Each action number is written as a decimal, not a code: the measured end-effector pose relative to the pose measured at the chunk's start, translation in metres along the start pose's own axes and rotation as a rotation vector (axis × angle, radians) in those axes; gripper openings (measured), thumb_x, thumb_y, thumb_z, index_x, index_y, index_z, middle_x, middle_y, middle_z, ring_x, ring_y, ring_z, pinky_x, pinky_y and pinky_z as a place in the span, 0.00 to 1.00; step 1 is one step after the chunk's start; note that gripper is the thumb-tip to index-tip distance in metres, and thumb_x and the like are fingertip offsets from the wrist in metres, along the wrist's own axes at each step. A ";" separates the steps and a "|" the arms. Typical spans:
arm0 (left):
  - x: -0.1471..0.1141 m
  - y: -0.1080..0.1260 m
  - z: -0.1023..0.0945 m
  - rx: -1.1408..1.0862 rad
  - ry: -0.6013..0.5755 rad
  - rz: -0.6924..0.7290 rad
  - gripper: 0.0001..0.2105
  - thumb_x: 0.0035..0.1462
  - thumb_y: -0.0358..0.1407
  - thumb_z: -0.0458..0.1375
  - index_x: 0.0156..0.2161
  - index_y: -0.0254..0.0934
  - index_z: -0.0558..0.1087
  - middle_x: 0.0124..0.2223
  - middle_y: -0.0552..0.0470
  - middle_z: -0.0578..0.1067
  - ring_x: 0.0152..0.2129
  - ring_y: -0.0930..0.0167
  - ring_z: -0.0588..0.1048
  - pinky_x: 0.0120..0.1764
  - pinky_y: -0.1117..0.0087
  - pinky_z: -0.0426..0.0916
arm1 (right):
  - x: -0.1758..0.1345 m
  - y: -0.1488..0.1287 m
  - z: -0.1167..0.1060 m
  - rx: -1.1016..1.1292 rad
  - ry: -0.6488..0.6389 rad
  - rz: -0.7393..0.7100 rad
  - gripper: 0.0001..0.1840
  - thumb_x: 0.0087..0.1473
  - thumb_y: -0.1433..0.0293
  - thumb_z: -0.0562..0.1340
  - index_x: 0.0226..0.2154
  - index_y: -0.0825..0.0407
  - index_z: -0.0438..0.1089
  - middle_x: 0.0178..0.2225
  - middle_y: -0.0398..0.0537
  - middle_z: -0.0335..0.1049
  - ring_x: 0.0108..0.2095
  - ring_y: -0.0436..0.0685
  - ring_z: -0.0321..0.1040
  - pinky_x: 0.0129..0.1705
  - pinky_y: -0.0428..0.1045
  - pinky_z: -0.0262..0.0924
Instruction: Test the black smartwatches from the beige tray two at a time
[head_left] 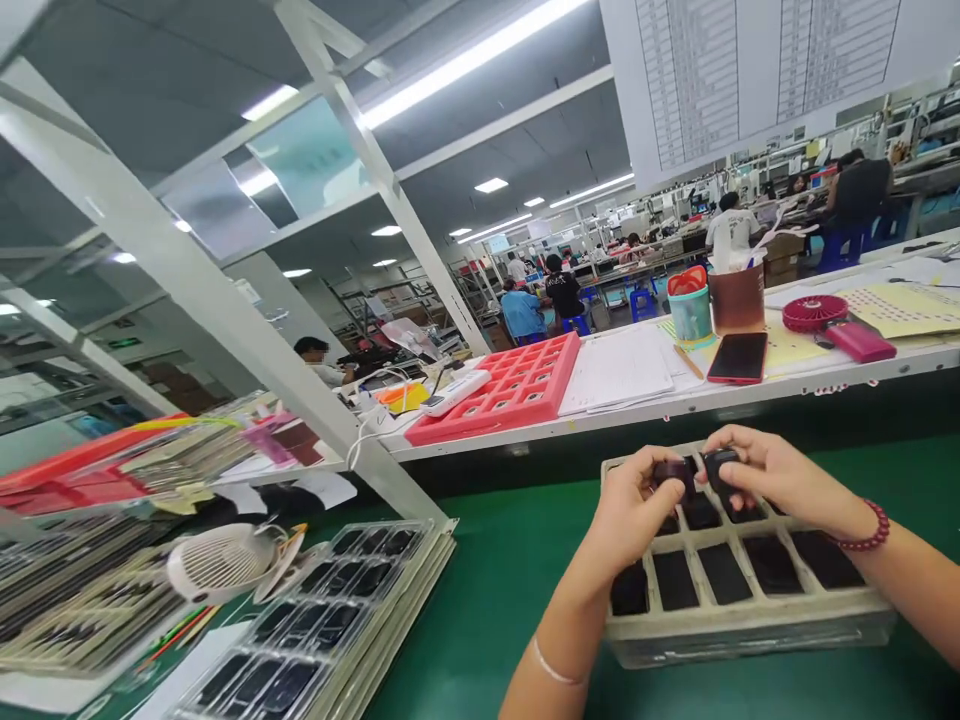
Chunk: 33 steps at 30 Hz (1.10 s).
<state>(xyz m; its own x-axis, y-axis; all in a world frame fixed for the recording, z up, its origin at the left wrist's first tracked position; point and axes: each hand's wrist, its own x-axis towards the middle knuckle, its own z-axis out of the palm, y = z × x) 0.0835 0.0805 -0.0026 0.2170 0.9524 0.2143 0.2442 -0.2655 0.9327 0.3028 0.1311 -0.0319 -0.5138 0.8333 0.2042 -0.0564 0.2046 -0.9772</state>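
My left hand (634,500) pinches a small dark rounded piece (677,476) between thumb and fingers. In my right hand (769,478) is a small black rounded piece (721,468), gripped by the thumb and curled fingers. The exact kind of either piece cannot be made out. Both hands are close together above the back row of a beige compartment tray (757,612), whose pockets hold flat black pieces (724,573). My fingers partly cover the back pockets. A clear plastic tray (750,642) shows beneath the beige one.
Stacked clear trays of black parts (322,600) lie left on the green bench (495,580), beside a white fan (221,562). The shelf ahead carries a red foam tray (517,385), papers (619,368), a phone (738,358) and cups (690,308). A slanted white post (300,390) stands left.
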 end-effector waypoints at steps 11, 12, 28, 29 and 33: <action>0.031 -0.033 -0.010 -0.673 -0.102 -0.252 0.35 0.47 0.41 0.72 0.61 0.36 0.71 0.50 0.38 0.80 0.28 0.72 0.77 0.23 0.77 0.63 | 0.017 0.027 -0.016 0.485 0.024 0.119 0.24 0.55 0.67 0.71 0.55 0.44 0.74 0.52 0.50 0.78 0.43 0.57 0.78 0.44 0.52 0.78; 0.031 -0.034 -0.009 -0.672 -0.115 -0.255 0.35 0.48 0.41 0.72 0.62 0.37 0.71 0.51 0.39 0.79 0.28 0.72 0.78 0.24 0.77 0.64 | 0.017 0.027 -0.016 0.497 0.034 0.123 0.24 0.55 0.68 0.72 0.55 0.45 0.74 0.50 0.49 0.79 0.45 0.57 0.79 0.46 0.51 0.77; 0.037 -0.041 -0.003 -0.647 -0.100 -0.224 0.31 0.47 0.43 0.73 0.55 0.33 0.74 0.47 0.41 0.79 0.28 0.70 0.80 0.24 0.76 0.67 | 0.017 0.025 -0.020 0.597 -0.021 0.164 0.30 0.61 0.68 0.68 0.64 0.44 0.65 0.40 0.47 0.82 0.38 0.55 0.82 0.41 0.47 0.77; 0.037 -0.042 -0.003 -0.642 -0.104 -0.221 0.31 0.48 0.44 0.73 0.55 0.33 0.74 0.47 0.41 0.79 0.28 0.70 0.80 0.24 0.76 0.67 | 0.017 0.025 -0.020 0.600 -0.032 0.165 0.30 0.61 0.69 0.67 0.64 0.43 0.65 0.42 0.47 0.82 0.39 0.55 0.82 0.41 0.47 0.77; 0.037 -0.041 -0.005 -0.618 -0.107 -0.213 0.30 0.49 0.45 0.72 0.56 0.34 0.74 0.47 0.42 0.79 0.28 0.70 0.80 0.26 0.75 0.68 | 0.018 0.028 -0.021 0.634 -0.037 0.145 0.23 0.60 0.67 0.68 0.58 0.43 0.73 0.50 0.47 0.79 0.39 0.53 0.81 0.40 0.45 0.77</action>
<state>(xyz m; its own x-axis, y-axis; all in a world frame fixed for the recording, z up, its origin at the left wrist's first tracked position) 0.0766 0.1271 -0.0318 0.3246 0.9458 0.0066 -0.2885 0.0923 0.9530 0.3100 0.1629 -0.0541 -0.5825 0.8092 0.0762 -0.4726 -0.2609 -0.8418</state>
